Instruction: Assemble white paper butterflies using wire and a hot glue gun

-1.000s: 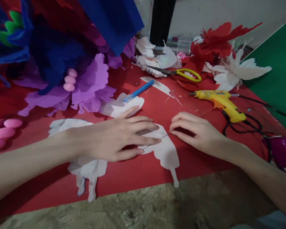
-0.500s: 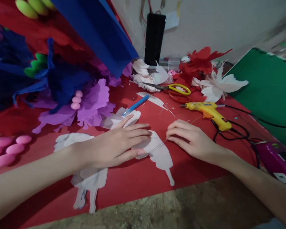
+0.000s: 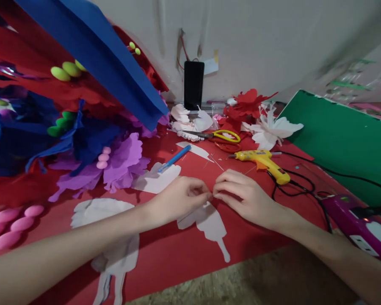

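My left hand (image 3: 186, 197) is pinched closed above a white petal-shaped cutout (image 3: 211, 222) with a narrow stem. Its fingertips nearly meet those of my right hand (image 3: 241, 192), also pinched. The thin wire seen between the hands in the earlier frame is now mostly hidden by the fingers. A second white cutout (image 3: 155, 178) lies beyond my left hand, with a blue pen (image 3: 174, 159) across its edge. Under my left forearm is a stack of white cutouts (image 3: 104, 212). All rest on a red sheet (image 3: 165, 254).
Right of the hands lie a yellow glue gun (image 3: 263, 161) with a black cord and a purple power strip (image 3: 352, 224). Yellow-handled scissors (image 3: 225, 135) and a phone (image 3: 193, 84) are farther back. Paper flowers (image 3: 123, 161) crowd the left; a green board (image 3: 336, 140) stands right.
My left hand has lifted off the white cutout, and its flat fingers have closed into a pinch beside my right fingertips. The whole view has shifted upward.
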A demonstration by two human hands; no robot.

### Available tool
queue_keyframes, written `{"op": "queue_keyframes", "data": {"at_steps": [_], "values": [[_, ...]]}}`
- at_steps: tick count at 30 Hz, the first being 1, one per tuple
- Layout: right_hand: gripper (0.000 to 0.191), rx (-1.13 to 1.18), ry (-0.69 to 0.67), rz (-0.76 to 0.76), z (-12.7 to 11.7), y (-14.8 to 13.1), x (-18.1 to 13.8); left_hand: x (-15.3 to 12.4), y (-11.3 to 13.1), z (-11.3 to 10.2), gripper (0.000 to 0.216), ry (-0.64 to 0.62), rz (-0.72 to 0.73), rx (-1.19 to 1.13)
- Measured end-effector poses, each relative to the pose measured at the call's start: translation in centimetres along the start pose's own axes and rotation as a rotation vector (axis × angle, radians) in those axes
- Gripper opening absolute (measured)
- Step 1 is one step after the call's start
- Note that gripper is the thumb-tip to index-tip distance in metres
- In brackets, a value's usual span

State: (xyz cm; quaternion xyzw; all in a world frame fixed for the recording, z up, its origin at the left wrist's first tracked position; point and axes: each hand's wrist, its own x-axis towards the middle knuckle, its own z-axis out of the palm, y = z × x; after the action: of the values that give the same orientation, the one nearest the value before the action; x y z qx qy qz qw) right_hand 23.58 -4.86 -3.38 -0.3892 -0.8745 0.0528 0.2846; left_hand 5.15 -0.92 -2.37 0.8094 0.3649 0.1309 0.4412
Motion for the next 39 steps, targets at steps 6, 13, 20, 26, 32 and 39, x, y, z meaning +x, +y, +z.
{"op": "queue_keyframes", "data": {"at_steps": [6,13,20,26,32,39], "values": [[0.014,-0.044,0.022,0.051,-0.2,-0.5,-0.1,0.2,0.5,0.3,0.011,0.053,-0.034,-0.073],[0.007,-0.155,0.144,0.054,-0.7,-1.8,0.3,-0.2,0.3,0.9,0.009,0.019,-0.057,-0.199],[0.019,-0.430,0.235,0.402,-7.5,3.8,4.2,-1.6,-0.7,0.7,0.010,0.055,0.009,-0.055],[0.023,-0.414,-0.249,0.433,-6.2,12.9,8.2,-2.0,-0.8,0.8,0.013,0.074,0.139,0.135],[0.036,-0.370,-0.488,0.320,-2.0,14.8,9.4,-2.2,-1.2,1.1,0.012,0.070,0.198,0.197],[0.040,-0.395,-0.400,0.286,-2.0,15.3,9.3,-2.1,-1.5,1.1,0.012,0.083,0.195,0.171]]}}
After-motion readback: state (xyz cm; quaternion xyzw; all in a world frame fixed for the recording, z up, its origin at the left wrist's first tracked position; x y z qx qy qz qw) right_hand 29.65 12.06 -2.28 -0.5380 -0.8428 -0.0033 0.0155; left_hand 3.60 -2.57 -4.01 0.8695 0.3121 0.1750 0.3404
